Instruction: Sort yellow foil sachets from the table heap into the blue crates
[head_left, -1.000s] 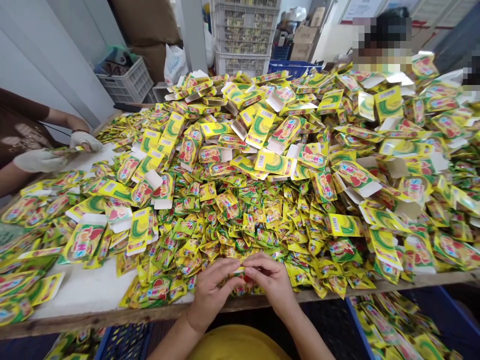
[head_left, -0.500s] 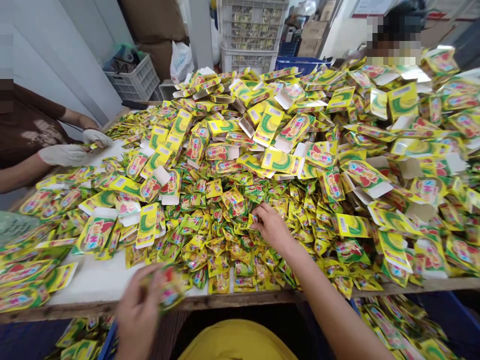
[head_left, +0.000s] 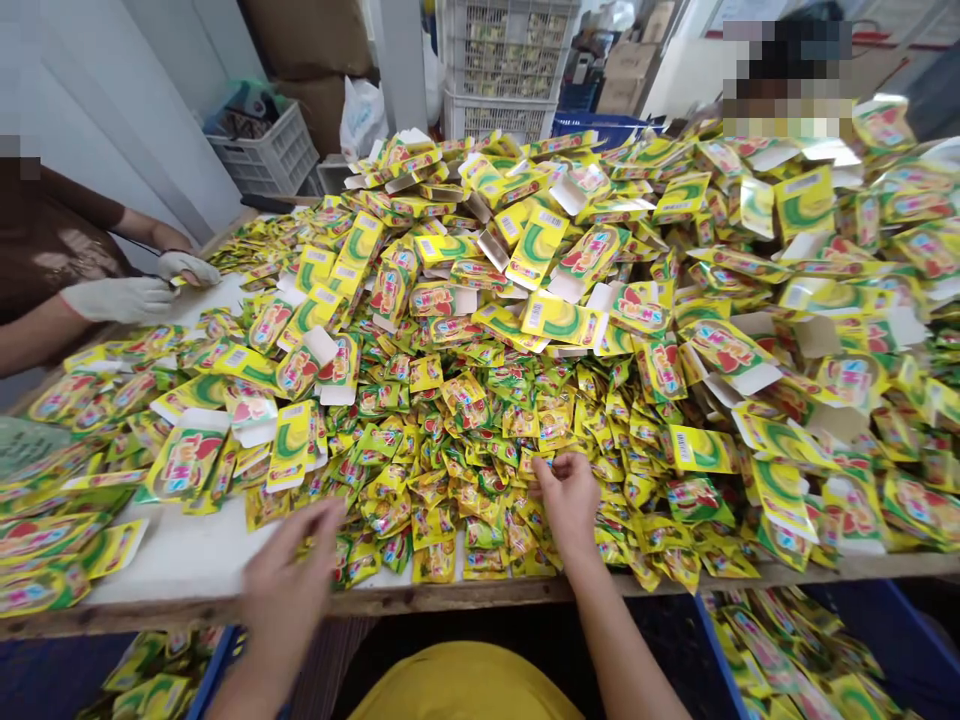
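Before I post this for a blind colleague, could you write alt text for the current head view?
A person's right hand is over a heap of small glossy sachets; the left hand, blurred, is near the table's front edge. Behind rise printed yellow cartons, with another person's white gloves at left.

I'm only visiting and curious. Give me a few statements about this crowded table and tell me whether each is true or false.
1. The right hand is at the small packets. True.
2. The left hand wears a glove. False: it is bare, though blurred.
3. The person at the left wears white gloves. True.
4. The blue crate at lower right is empty. False: it holds yellow-and-green packs.
5. White crates stand stacked beyond the heaped boxes. True.
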